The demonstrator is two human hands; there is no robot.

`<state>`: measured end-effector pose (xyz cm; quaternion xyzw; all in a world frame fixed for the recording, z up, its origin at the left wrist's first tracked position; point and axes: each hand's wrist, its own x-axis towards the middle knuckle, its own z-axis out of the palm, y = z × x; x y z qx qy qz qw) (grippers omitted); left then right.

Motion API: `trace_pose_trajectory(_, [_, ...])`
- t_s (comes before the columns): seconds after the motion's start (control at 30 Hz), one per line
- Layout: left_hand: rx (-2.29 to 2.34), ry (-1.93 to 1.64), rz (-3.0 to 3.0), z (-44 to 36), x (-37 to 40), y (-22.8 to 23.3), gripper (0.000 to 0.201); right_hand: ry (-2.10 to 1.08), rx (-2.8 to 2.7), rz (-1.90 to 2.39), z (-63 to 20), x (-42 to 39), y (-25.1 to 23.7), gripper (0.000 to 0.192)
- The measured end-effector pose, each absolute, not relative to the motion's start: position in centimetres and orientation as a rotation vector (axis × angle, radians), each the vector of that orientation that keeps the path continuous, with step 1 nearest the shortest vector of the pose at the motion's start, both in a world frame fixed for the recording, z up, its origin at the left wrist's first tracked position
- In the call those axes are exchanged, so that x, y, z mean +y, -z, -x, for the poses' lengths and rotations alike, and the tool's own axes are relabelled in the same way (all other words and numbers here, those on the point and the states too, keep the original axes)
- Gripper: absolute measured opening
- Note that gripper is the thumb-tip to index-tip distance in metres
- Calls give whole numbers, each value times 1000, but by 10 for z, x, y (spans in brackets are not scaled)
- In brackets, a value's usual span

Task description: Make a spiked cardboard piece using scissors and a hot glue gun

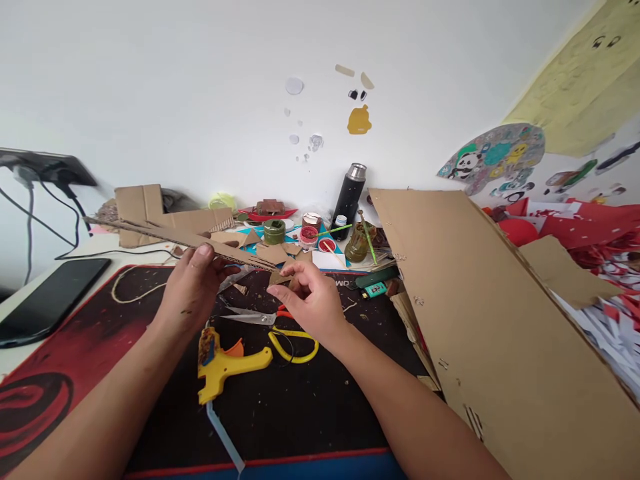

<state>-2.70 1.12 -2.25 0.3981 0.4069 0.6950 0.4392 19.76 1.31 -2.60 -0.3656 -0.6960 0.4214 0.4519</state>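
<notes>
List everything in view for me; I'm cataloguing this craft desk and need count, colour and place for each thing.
cardboard strip: one, brown, long, held above the mat
small cardboard piece: one, brown, at right fingertips
large cardboard sheet: one, brown, leaning at right
glue gun: one, yellow, on mat below hands
scissors: one, yellow-handled, on mat
desk mat: one, black and red
phone: one, black, left edge
flask: one, black, by wall
jars: several, back centre
left hand: grip on strip
right hand: pinching small piece

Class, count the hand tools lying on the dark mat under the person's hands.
2: a yellow glue gun below the left hand, and scissors beside the right hand. Clutter may hide others.
</notes>
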Motion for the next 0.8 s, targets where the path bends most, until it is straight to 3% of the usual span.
trace_pose_trajectory(0.27, [1013,-1724,-987,26,11,24,40,-895,-1740,995,-199,15,26,27])
trace_pose_trajectory(0.47, [1011,-1697,-952,23,11,23,52,-711,-1849,991,-199,15,27,36])
trace_pose_trajectory(0.8, [1022,-1695,-948,17,8,21,55,-396,-1970,955,-201,17,32,31])
